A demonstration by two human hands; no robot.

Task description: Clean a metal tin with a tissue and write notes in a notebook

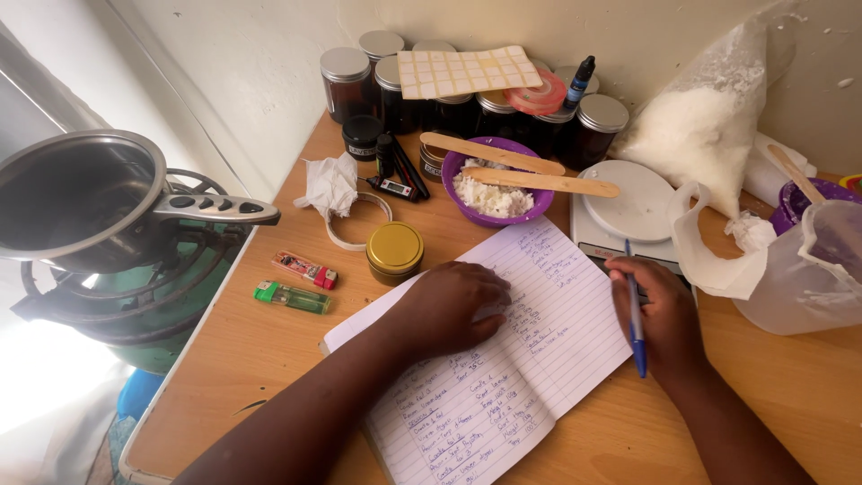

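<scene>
Notebook [503, 359] lies open under the flat left hand [449, 305]; right hand [660, 314] grips a blue pen [636, 328]

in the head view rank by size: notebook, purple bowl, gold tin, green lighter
1. notebook, though it lies nearest the camera
2. purple bowl
3. gold tin
4. green lighter, long like the tin is wide, but far slimmer
</scene>
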